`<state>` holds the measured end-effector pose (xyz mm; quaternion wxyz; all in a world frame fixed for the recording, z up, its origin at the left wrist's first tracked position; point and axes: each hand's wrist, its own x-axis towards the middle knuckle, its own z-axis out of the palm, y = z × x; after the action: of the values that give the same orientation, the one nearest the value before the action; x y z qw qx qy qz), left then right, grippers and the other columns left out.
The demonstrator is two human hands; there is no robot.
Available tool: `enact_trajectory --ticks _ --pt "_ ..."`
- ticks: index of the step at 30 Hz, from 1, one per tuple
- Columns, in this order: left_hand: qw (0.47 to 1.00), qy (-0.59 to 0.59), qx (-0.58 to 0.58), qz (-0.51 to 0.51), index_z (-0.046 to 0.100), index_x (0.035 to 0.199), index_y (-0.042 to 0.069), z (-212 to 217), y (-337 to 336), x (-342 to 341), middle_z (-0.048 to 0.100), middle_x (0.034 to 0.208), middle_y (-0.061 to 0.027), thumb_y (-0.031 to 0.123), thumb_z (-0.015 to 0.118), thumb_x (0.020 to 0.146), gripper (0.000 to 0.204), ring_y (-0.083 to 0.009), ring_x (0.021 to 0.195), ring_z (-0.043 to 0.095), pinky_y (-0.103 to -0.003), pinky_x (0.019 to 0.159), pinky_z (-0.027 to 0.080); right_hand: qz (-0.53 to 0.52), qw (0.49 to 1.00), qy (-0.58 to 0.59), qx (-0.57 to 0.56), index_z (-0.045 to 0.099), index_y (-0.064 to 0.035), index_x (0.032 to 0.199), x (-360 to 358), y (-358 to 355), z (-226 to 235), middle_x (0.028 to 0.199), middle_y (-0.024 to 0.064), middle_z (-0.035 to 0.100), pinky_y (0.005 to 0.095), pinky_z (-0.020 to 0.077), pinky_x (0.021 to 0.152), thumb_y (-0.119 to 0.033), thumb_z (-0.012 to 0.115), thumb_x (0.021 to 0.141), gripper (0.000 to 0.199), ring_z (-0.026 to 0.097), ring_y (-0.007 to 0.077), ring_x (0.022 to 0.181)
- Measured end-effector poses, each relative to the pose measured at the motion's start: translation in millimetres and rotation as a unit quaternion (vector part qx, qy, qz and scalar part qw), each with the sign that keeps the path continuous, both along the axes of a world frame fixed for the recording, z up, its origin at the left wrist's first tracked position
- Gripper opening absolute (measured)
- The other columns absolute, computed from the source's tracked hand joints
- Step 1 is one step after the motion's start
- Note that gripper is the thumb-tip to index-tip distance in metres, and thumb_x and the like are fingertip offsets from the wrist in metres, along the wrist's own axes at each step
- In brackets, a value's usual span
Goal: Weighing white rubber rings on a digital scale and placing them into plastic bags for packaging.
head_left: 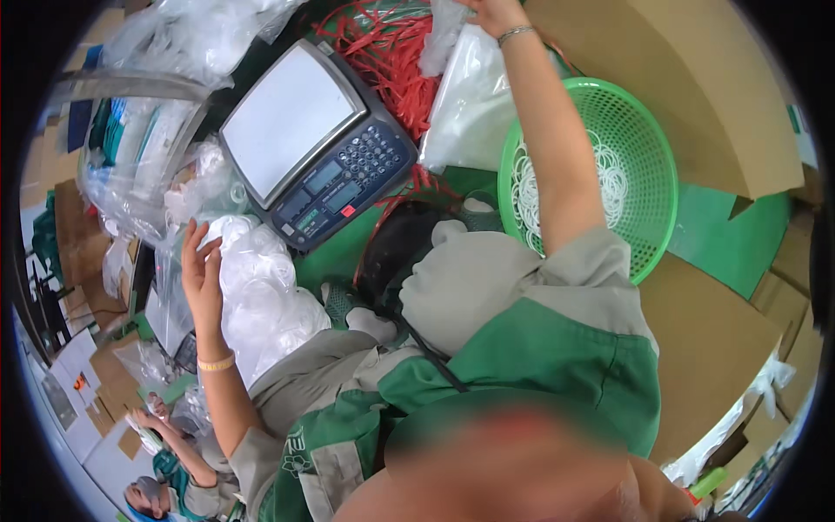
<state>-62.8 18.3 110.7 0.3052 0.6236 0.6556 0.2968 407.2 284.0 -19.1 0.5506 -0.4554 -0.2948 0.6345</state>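
Note:
My left hand [202,271] is raised beside a heap of white plastic bags [265,291], its fingers apart with nothing in them. My right arm reaches forward over a green mesh basket [663,187] holding many thin white rings [611,178]. At the upper edge, my right hand [497,13] is partly cut off, and most of its fingers are out of sight. Crumpled clear plastic [444,39] lies right by it, above a stack of flat clear bags [474,109]. Between my hands stands a dark counting scale [370,170] with a bare white pan [291,122].
Tangled red plastic ribbon [391,52] lies behind the scale. A large cardboard box [687,78] stands at the far right, with more cardboard [709,348] nearer. Clear bags [139,165] hang around a metal bar [130,85] at left. Another person [187,474] works at lower left.

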Motion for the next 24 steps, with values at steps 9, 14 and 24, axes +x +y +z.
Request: enact_trajectory --ticks 9,14,24 --pt "0.988 -0.023 -0.052 -0.146 0.040 0.128 0.003 -23.1 46.2 83.7 0.038 0.133 -0.0145 0.008 0.062 0.077 0.056 -0.0228 0.106 0.052 -0.034 0.091 0.040 0.101 0.983 0.151 0.039 0.056 -0.0022 0.097 30.7 -35.0 63.7 0.095 0.0103 0.061 0.0483 0.0440 0.082 -0.022 0.047 0.088 0.024 0.057 0.0235 0.098" --pt "0.971 -0.061 0.081 -0.217 0.035 0.131 0.003 -62.0 61.1 209.7 0.049 0.123 -0.0119 0.015 0.067 0.075 0.065 -0.0214 0.108 0.049 -0.030 0.091 0.038 0.110 0.966 0.212 0.096 0.057 -0.0018 0.097 17.5 -93.8 112.1 0.100 0.0120 0.061 0.0467 0.0472 0.079 -0.018 0.049 0.087 0.021 0.057 0.0253 0.100" --pt "0.961 -0.262 -0.011 -0.087 0.040 0.121 0.007 -76.1 87.5 241.9 0.060 0.096 -0.0112 -0.004 0.044 0.083 0.040 -0.0123 0.081 0.057 -0.021 0.069 0.043 -0.045 0.877 -0.446 -0.173 0.035 -0.0032 0.132 202.4 -242.3 -87.5 0.135 0.0184 0.034 0.0444 0.0264 0.101 -0.042 0.066 0.073 0.077 0.032 0.0309 0.126"
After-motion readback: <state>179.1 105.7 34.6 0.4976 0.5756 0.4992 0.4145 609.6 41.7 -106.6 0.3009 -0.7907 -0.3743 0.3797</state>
